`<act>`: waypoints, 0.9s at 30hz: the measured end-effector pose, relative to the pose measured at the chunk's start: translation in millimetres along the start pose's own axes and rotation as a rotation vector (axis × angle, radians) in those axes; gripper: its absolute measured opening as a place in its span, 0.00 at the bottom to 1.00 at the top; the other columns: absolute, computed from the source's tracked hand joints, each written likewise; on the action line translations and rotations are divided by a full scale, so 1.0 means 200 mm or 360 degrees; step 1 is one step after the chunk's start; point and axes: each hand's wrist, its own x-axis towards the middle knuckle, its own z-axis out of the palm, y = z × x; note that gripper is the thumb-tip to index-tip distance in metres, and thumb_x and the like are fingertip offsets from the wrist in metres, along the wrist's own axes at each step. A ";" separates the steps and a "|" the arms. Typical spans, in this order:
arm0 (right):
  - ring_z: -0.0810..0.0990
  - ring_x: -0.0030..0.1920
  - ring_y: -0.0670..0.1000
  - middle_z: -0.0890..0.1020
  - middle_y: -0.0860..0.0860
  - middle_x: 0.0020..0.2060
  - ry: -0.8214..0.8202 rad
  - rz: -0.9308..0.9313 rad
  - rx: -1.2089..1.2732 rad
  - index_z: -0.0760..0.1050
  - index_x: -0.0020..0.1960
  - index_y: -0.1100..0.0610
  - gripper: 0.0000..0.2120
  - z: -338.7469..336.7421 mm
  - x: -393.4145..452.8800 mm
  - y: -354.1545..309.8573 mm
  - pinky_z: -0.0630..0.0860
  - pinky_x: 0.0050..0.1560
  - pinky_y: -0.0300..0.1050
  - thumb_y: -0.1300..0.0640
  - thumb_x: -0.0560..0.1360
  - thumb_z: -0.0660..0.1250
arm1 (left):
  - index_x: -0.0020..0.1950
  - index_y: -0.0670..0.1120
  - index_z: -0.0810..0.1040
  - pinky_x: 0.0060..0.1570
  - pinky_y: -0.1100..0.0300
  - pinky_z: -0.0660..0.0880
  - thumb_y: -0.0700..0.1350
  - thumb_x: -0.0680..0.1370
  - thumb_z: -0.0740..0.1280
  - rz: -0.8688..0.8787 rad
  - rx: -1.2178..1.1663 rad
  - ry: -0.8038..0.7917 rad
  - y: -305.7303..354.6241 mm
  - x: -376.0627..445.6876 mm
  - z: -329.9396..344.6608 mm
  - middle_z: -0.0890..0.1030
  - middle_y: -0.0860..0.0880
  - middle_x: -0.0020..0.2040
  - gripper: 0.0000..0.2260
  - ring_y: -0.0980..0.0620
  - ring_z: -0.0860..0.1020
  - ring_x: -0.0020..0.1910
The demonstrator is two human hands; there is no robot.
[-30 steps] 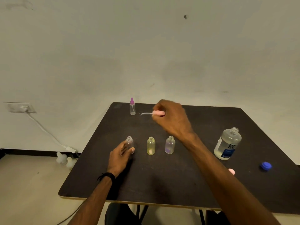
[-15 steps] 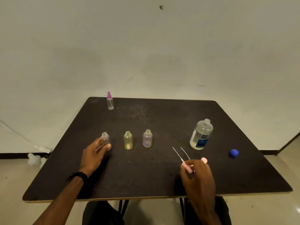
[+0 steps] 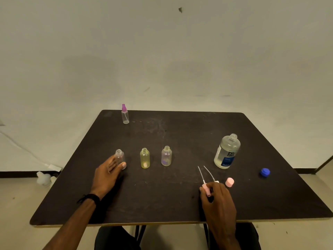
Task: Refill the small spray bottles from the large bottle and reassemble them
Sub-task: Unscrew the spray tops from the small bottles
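Note:
Three small uncapped bottles stand in a row: a clear bottle (image 3: 119, 154), a yellow bottle (image 3: 144, 158) and a purple-tinted bottle (image 3: 166, 156). My left hand (image 3: 108, 175) holds the clear bottle low down, thumb against its side. My right hand (image 3: 217, 197) pinches a pink spray head (image 3: 206, 188) near the table's front right, its thin tube pointing away from me. A second tube with a white head (image 3: 215, 181) lies right beside it. The large bottle (image 3: 227, 151) stands open at the right. An assembled spray bottle with a purple top (image 3: 125, 114) stands at the back left.
A pink cap (image 3: 229, 182) lies just right of my right hand, and a blue cap (image 3: 265, 172) lies further right. The dark table (image 3: 162, 204) ends close in front of me. White plugs and a cable lie on the floor at left.
My right hand carried the pink spray head from the far middle of the table back to the front right. My left hand stayed on the clear bottle.

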 end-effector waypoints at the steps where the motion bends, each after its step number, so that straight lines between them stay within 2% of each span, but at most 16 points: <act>1: 0.77 0.45 0.47 0.81 0.50 0.46 0.0013 -0.0002 0.0009 0.78 0.54 0.55 0.16 0.00 0.00 0.01 0.73 0.46 0.38 0.55 0.69 0.77 | 0.75 0.43 0.68 0.68 0.55 0.68 0.43 0.78 0.70 0.0006 0.0016 0.0005 0.00 0.00 0.00 0.74 0.43 0.71 0.26 0.46 0.73 0.70; 7: 0.77 0.43 0.48 0.81 0.50 0.45 0.0054 -0.0032 0.0032 0.78 0.52 0.55 0.16 0.00 0.00 0.01 0.76 0.45 0.41 0.55 0.67 0.78 | 0.75 0.44 0.69 0.68 0.53 0.69 0.44 0.78 0.70 0.0004 0.0033 -0.0004 -0.02 0.01 0.00 0.76 0.43 0.71 0.26 0.46 0.74 0.70; 14: 0.78 0.42 0.49 0.77 0.47 0.44 0.0085 -0.0042 0.0084 0.77 0.51 0.54 0.16 -0.01 0.00 -0.01 0.72 0.44 0.39 0.56 0.67 0.79 | 0.75 0.43 0.68 0.69 0.52 0.68 0.43 0.78 0.70 -0.0006 0.0040 0.0000 -0.02 0.01 0.00 0.74 0.42 0.72 0.26 0.45 0.73 0.71; 17: 0.77 0.42 0.48 0.78 0.50 0.45 0.0109 -0.0061 0.0056 0.77 0.52 0.55 0.18 -0.02 0.00 0.00 0.76 0.42 0.40 0.55 0.66 0.79 | 0.75 0.43 0.68 0.69 0.52 0.68 0.43 0.79 0.69 -0.0001 0.0045 0.0003 -0.02 0.02 0.01 0.74 0.42 0.72 0.26 0.44 0.73 0.71; 20: 0.79 0.47 0.54 0.79 0.56 0.50 0.0152 -0.0058 -0.0099 0.78 0.55 0.58 0.24 -0.02 -0.01 0.01 0.79 0.46 0.48 0.54 0.63 0.82 | 0.75 0.43 0.68 0.68 0.54 0.68 0.43 0.78 0.70 0.0010 0.0019 -0.0008 -0.02 0.02 0.00 0.75 0.43 0.71 0.26 0.46 0.74 0.70; 23: 0.81 0.48 0.61 0.81 0.60 0.49 0.0238 -0.0198 -0.0295 0.80 0.54 0.61 0.32 -0.05 0.00 -0.01 0.78 0.46 0.57 0.56 0.53 0.85 | 0.74 0.45 0.70 0.65 0.59 0.70 0.44 0.77 0.72 0.0015 -0.0037 -0.0030 -0.03 0.02 -0.01 0.77 0.46 0.69 0.25 0.52 0.76 0.67; 25: 0.80 0.47 0.61 0.80 0.60 0.48 0.0310 -0.0270 -0.0261 0.79 0.55 0.60 0.34 -0.08 0.00 -0.03 0.78 0.44 0.55 0.58 0.52 0.86 | 0.73 0.46 0.72 0.64 0.63 0.70 0.44 0.77 0.72 0.0026 -0.0075 -0.0046 -0.04 0.03 -0.01 0.78 0.48 0.68 0.24 0.56 0.76 0.64; 27: 0.78 0.47 0.57 0.78 0.58 0.49 0.0355 -0.0292 -0.0153 0.78 0.56 0.59 0.31 -0.12 0.01 -0.07 0.76 0.45 0.50 0.57 0.55 0.85 | 0.72 0.46 0.73 0.62 0.65 0.71 0.43 0.77 0.73 0.0032 -0.0102 -0.0052 -0.04 0.04 -0.02 0.79 0.49 0.67 0.24 0.57 0.77 0.63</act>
